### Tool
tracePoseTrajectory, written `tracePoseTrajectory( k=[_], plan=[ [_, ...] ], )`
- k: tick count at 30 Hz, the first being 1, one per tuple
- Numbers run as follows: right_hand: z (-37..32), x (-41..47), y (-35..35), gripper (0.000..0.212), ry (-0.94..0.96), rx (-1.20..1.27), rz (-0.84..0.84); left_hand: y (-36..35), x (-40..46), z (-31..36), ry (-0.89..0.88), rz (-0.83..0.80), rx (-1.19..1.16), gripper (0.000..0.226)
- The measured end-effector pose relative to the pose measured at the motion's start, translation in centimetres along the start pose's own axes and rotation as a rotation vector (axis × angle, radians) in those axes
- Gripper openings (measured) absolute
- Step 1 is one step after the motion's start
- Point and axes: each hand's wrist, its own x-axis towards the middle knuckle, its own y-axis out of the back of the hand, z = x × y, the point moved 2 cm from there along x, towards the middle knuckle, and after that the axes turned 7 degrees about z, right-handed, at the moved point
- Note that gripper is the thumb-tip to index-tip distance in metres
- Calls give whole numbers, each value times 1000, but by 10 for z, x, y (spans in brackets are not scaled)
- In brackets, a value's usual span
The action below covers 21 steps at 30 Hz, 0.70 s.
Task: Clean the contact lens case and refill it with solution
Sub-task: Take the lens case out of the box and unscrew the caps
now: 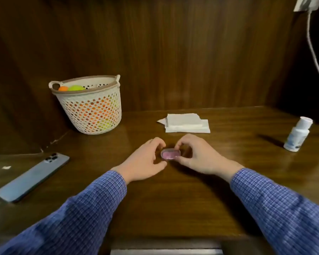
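A small pink oval contact lens case [170,154] with a clear rim lies on the wooden desk [173,199] at the centre. My right hand [195,156] pinches the case's right end between thumb and fingers. My left hand [145,161] is curled just left of the case, its thumb and fingertips close to the case's left end; whether they touch it I cannot tell. A white solution bottle [297,134] with a white cap stands at the right side of the desk. Folded white tissues [186,123] lie behind the hands.
A white perforated basket [92,111] holding orange and green things stands at the back left. A blue-grey phone [33,176] lies face down at the left. A white cable [313,50] hangs at the upper right. A wooden back wall closes off the desk.
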Motion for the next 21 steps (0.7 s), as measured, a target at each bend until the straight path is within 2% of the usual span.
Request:
tracePoseTrajectory(
  k=[3, 6, 11, 15, 21],
  plan=[
    [4, 10, -13, 19, 57, -85, -23, -7, 5, -5, -20, 30, -44, 31],
    [9, 12, -16, 17, 76, -70, -17, -12, 9, -8, -57, 84, -99, 21],
    [7, 18, -10, 17, 127, -127, -62, -11, 20, -13, -115, 89, -150, 19],
    [-7, 20, -12, 23, 220, -318, -89, -10, 20, -16, -176, 104, -176, 20],
    [-18, 19, -12, 29, 258, -399, -58, -8, 20, -17, -147, 128, -210, 24]
  ],
)
